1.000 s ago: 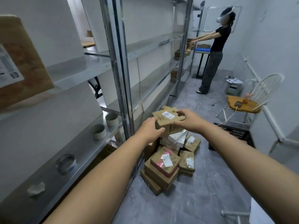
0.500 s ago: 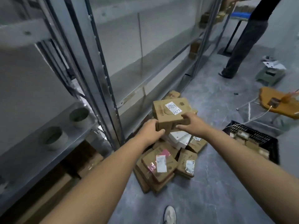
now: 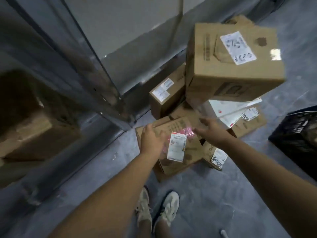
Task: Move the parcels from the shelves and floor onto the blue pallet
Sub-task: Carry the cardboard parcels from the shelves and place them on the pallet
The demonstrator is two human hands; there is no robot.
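Head view: labelled parcel [image 3: 190, 152] at frame centre, between two wide, empty grips; left grip [image 3: 151, 141] nearer, perhaps touching its edge; right grip [image 3: 212, 131] over its upper-right corner

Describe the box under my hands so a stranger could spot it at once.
Find the parcel pile on the floor beside the shelf post. The box is its front one, nearest the shoes. Only it shows pink plastic around its white label.
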